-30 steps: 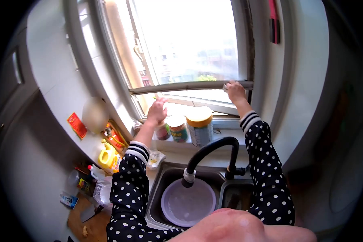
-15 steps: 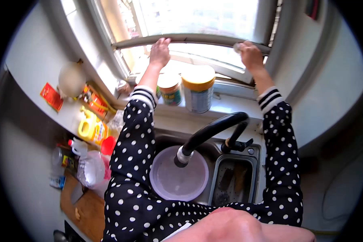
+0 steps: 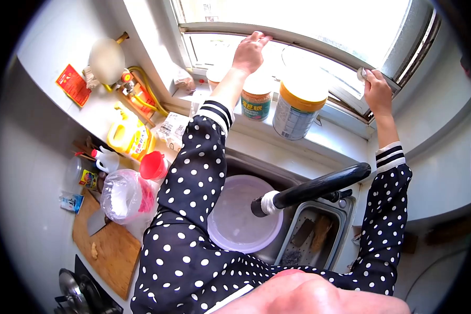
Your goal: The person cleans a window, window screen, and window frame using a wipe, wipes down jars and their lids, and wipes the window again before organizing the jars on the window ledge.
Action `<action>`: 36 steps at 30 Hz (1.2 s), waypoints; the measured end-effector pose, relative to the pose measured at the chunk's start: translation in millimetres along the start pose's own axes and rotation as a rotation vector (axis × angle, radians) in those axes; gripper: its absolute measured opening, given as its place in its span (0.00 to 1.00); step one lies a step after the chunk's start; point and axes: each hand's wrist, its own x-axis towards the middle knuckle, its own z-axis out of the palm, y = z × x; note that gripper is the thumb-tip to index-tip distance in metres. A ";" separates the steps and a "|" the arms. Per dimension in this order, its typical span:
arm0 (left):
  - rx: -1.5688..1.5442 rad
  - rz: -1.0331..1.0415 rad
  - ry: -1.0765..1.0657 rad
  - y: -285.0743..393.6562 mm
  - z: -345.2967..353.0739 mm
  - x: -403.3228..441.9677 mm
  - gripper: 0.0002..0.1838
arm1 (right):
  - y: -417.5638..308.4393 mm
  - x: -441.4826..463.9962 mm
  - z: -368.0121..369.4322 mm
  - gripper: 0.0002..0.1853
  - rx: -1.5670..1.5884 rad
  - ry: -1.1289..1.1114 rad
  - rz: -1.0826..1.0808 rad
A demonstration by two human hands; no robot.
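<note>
My left hand (image 3: pixel 250 52) is closed over the horizontal rail of the window frame (image 3: pixel 303 44), its fingers bent across the bar. At the right end of the same rail, my right hand (image 3: pixel 378 93) pinches a small whitish wad, looking like a cloth (image 3: pixel 362 74), against the frame. Below and between my arms, several containers stand on the sill, among them a can with a yellow lid (image 3: pixel 297 112) and a jar with a green label (image 3: pixel 256 103). Most of the wad is hidden by my fingers.
Under me is a sink with a lilac basin (image 3: pixel 246 243) and a black faucet (image 3: pixel 322 186); a grey drain tray (image 3: pixel 343 225) sits at its right. On the left are a yellow jug (image 3: pixel 131 137), a red cup (image 3: pixel 153 165), a plastic bag (image 3: pixel 121 196) and a cutting board (image 3: pixel 115 256).
My view has turned, so window, sink and counter appear shifted and tilted. Both hands stay on the window rail, the right one still with the whitish wad.
</note>
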 end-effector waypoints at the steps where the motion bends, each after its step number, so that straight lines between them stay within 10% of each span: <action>1: -0.030 0.005 0.011 -1.0 1.3 -1.3 0.21 | -1.4 -1.3 -1.2 0.11 0.000 -0.009 0.001; 18: -0.022 0.072 -0.356 -2.3 30.1 -43.4 0.15 | -7.5 -76.4 47.7 0.12 0.081 -0.198 -0.017; 20: 0.284 0.437 -0.659 -6.2 31.4 -26.3 0.16 | -9.9 -81.3 51.8 0.12 0.099 -0.208 -0.009; 22: 0.109 0.079 -0.836 5.2 26.0 -18.4 0.19 | -12.3 -84.9 53.2 0.13 0.110 -0.209 -0.022; 36: 0.026 -0.060 -0.452 5.8 52.9 -15.4 0.19 | -21.9 -111.0 72.1 0.14 0.100 -0.223 0.066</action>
